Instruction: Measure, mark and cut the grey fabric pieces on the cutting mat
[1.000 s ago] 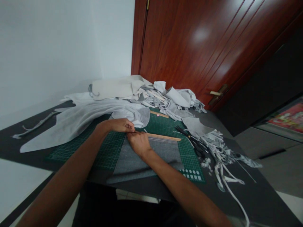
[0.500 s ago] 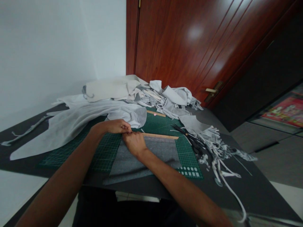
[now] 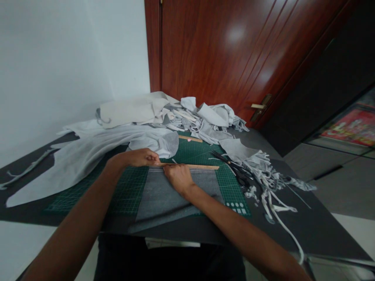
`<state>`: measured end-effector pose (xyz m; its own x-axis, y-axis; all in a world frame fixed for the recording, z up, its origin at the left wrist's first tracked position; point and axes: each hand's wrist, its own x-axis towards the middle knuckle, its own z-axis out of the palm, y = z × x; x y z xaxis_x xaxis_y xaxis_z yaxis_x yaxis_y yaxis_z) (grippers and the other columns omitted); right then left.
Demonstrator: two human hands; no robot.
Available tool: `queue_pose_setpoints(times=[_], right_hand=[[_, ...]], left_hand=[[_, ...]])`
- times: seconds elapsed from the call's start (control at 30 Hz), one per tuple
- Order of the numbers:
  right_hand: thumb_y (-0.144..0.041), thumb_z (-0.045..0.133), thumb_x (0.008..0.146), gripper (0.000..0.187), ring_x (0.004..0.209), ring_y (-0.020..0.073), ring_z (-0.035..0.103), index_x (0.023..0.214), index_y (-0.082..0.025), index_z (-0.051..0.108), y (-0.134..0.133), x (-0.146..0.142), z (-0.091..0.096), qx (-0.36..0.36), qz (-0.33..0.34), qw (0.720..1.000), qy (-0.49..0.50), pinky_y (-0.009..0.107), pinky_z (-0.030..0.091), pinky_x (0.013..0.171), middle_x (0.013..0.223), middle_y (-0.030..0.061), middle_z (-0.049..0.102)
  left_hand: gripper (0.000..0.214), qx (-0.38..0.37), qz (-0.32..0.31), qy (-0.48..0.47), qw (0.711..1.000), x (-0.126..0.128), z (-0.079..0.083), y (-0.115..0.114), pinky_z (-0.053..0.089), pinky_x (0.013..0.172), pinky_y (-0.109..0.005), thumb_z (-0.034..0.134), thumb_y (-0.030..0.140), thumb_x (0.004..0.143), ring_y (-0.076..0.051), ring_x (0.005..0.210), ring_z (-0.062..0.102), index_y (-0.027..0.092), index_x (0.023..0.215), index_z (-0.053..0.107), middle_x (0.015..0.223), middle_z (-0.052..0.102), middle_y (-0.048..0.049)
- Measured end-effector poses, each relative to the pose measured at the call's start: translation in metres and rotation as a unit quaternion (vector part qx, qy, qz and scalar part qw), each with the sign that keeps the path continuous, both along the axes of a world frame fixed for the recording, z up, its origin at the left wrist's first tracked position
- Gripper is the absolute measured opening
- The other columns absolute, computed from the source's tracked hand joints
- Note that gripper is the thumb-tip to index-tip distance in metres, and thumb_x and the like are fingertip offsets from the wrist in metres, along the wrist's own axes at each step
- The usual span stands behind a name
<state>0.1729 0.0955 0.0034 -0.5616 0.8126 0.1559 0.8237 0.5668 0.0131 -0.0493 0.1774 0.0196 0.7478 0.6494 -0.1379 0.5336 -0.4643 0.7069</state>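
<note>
A grey fabric piece (image 3: 175, 191) lies on the green cutting mat (image 3: 123, 191), its near edge folded and reaching past the mat. Along its far edge runs a wooden ruler (image 3: 202, 167). My left hand (image 3: 146, 157) is closed in a pinch at the ruler's left end. My right hand (image 3: 179, 177) rests on the fabric, its curled fingers closed at the fabric's far edge against the ruler; the fingertips are partly hidden. Several thin lines show on the fabric just below the ruler.
Black scissors (image 3: 241, 175) lie right of the mat beside pale fabric scraps (image 3: 263, 171). A second wooden strip (image 3: 190, 139) lies farther back. White cloth (image 3: 88, 152) covers the left side; cream fabric (image 3: 131, 111) is heaped behind, near the wooden door (image 3: 211, 58).
My right hand has slid rightward along the ruler, away from my left hand, which stays near the ruler's left end. The view has shifted slightly.
</note>
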Motion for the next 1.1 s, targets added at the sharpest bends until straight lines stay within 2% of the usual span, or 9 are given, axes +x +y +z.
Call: queue_pose_setpoints(times=[0.2,0.33,0.43,0.57,0.67,0.77,1.0,1.07,1.1], right_hand=[[-0.023,0.046,0.107,0.028,0.09,0.0198,0.075,0.106,-0.019,0.074,-0.011,0.042,0.026,-0.005,0.028,1.0,-0.009,0.027,0.047,0.077,0.099,0.0109,0.08],[-0.035,0.048,0.107,0.03,0.093,0.0213,0.075,0.122,-0.026,0.073,0.004,0.084,0.049,0.057,-0.093,0.993,0.043,0.027,0.048,0.078,0.105,0.0087,0.08],[-0.035,0.052,0.105,0.03,0.098,0.022,0.074,0.125,-0.027,0.074,0.028,0.113,0.051,0.031,-0.152,0.987,0.054,0.027,0.05,0.082,0.108,0.0096,0.08],[-0.025,0.043,0.106,0.041,0.095,0.0185,0.074,0.143,-0.021,0.06,0.047,0.148,0.04,0.002,-0.128,0.985,0.116,0.025,0.049,0.084,0.107,0.0089,0.08],[-0.017,0.037,0.101,0.04,0.085,0.0182,0.071,0.111,-0.017,0.075,0.046,0.178,0.032,0.011,-0.117,0.974,0.193,0.025,0.047,0.081,0.095,0.0085,0.078],[-0.019,0.038,0.094,0.036,0.068,0.0186,0.063,0.081,-0.018,0.071,0.043,0.208,0.024,0.027,-0.118,0.961,0.25,0.027,0.042,0.07,0.073,0.0068,0.07],[-0.036,0.047,0.086,0.022,0.047,0.0145,0.045,0.071,-0.023,0.057,0.041,0.237,0.001,0.004,-0.107,0.903,0.415,0.026,0.034,0.052,0.051,-0.0034,0.05],[-0.04,0.043,0.091,0.024,0.04,0.014,0.042,0.084,-0.023,0.058,0.036,0.233,0.001,-0.056,-0.082,0.868,0.486,0.025,0.034,0.047,0.046,-0.0074,0.045],[-0.041,0.044,0.092,0.024,0.037,0.0139,0.04,0.095,-0.023,0.059,0.033,0.231,0.004,-0.111,-0.057,0.827,0.548,0.025,0.034,0.045,0.043,-0.0096,0.043]], left_hand=[[0.043,0.009,0.009,0.011,1.0,-0.001,0.001,-0.002,0.046,0.071,-0.023,0.063,0.058,0.09,-0.018,0.078,0.064,0.016,0.088,0.071,0.083,0.072,-0.0039],[0.041,0.01,0.007,0.006,1.0,0.001,0.004,-0.006,0.046,0.072,-0.023,0.061,0.056,0.091,-0.017,0.077,0.064,0.016,0.087,0.071,0.081,0.072,-0.0024],[0.042,-0.001,0.015,0.01,1.0,0.001,0.006,-0.008,0.046,0.073,-0.023,0.062,0.057,0.09,-0.017,0.078,0.064,0.016,0.088,0.071,0.083,0.072,-0.0031],[0.044,-0.005,0.018,0.015,1.0,0.002,0.006,-0.009,0.047,0.074,-0.024,0.061,0.058,0.09,-0.019,0.082,0.066,0.015,0.092,0.072,0.088,0.075,-0.0053],[0.044,0.011,0.012,0.011,1.0,0.001,0.005,-0.009,0.047,0.075,-0.024,0.061,0.058,0.09,-0.019,0.082,0.067,0.016,0.09,0.073,0.087,0.075,-0.0052],[0.042,0.009,0.011,0.01,1.0,0.001,0.004,-0.009,0.048,0.076,-0.024,0.061,0.056,0.091,-0.019,0.083,0.068,0.015,0.093,0.073,0.089,0.076,-0.0059],[0.038,0.047,0.009,0.013,0.999,0.001,0.006,-0.012,0.049,0.077,-0.024,0.059,0.052,0.092,-0.019,0.083,0.068,0.017,0.089,0.072,0.088,0.075,-0.0049],[0.039,0.046,0.018,0.022,0.999,0.001,0.008,-0.014,0.049,0.079,-0.025,0.059,0.053,0.092,-0.02,0.085,0.068,0.017,0.09,0.072,0.09,0.075,-0.0054],[0.039,0.043,0.021,0.029,0.998,0.002,0.01,-0.016,0.049,0.081,-0.026,0.058,0.053,0.093,-0.02,0.087,0.067,0.016,0.091,0.073,0.092,0.075,-0.0056]])
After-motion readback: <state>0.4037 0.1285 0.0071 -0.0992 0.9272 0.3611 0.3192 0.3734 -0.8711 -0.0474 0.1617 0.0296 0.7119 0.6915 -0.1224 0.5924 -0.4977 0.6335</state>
